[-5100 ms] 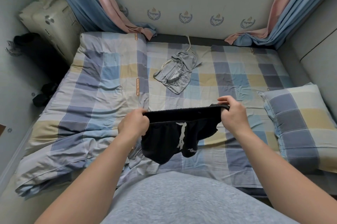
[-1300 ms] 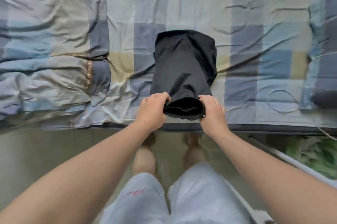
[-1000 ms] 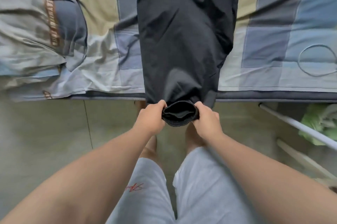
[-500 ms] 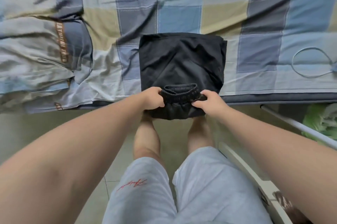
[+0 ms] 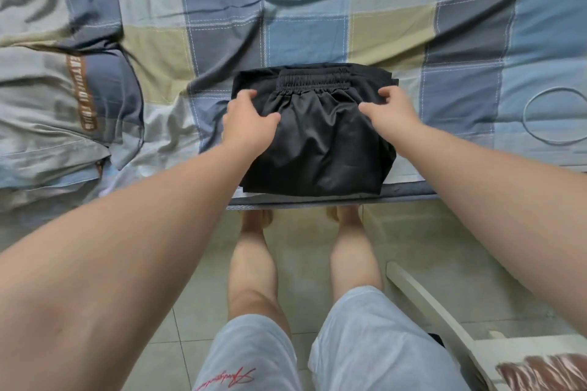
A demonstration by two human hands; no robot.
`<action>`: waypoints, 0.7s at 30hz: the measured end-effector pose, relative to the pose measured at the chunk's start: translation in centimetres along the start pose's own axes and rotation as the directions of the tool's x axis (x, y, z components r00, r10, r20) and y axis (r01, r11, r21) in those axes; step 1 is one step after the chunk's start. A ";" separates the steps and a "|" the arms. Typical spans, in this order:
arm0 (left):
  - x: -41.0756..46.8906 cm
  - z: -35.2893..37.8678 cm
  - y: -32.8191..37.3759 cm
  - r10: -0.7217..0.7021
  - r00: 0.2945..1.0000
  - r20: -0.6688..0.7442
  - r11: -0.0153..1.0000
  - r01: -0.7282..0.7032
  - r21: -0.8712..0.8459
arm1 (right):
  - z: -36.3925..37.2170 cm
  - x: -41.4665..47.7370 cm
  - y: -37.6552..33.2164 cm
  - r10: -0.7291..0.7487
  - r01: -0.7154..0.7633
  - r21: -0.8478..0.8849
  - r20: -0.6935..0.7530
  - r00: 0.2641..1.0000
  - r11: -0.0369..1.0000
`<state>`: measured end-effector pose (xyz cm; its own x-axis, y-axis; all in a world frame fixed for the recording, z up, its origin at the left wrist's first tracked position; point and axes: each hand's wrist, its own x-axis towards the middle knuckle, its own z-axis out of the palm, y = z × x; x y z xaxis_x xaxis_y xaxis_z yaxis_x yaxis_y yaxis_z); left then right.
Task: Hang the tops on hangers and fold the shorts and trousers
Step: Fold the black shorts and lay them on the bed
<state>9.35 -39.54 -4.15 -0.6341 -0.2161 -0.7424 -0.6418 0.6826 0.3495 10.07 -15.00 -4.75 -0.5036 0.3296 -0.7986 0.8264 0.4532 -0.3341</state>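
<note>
The black shorts (image 5: pixel 320 142) lie folded into a compact rectangle at the near edge of the bed, their elastic waistband on top along the far side. My left hand (image 5: pixel 249 122) rests on the left part of the fold, fingers spread and relaxed. My right hand (image 5: pixel 389 112) rests on the right part, fingers loosely extended over the cloth. Neither hand grips the fabric.
The checked bedsheet (image 5: pixel 317 22) covers the bed. A bunched quilt (image 5: pixel 63 111) with a brown label lies at the left. A thin cable loop (image 5: pixel 556 117) lies on the sheet at the right. A white frame (image 5: pixel 444 320) stands on the tiled floor at lower right.
The waistband end, held at the bed's edge half a second ago, has been folded over onto the shorts. Both hands have let go and now lie flat on the fold.
</note>
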 end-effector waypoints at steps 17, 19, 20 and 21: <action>-0.1 4.6 -7.2 -0.155 0.981 0.119 0.954 0.180 -0.241 | 3.6 0.0 6.3 0.081 -0.136 0.340 0.171 0.982 0.930; -0.4 4.0 -7.2 -0.128 0.978 0.166 0.964 0.163 -0.212 | 3.8 -1.0 5.9 0.107 -0.202 0.343 0.276 0.955 0.917; -0.5 3.6 -7.2 -0.115 0.976 0.183 0.971 0.149 -0.184 | 3.8 -1.6 5.7 0.126 -0.233 0.329 0.314 0.941 0.915; -0.8 3.2 -7.1 -0.110 0.974 0.197 0.978 0.142 -0.154 | 3.8 -2.3 5.5 0.145 -0.257 0.316 0.337 0.930 0.913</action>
<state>15.79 -42.02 -7.89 -0.4620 -0.1479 -0.8745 -0.7838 0.5295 0.3245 16.72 -16.44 -6.70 -0.2640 0.0932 -0.9600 0.9637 0.0677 -0.2584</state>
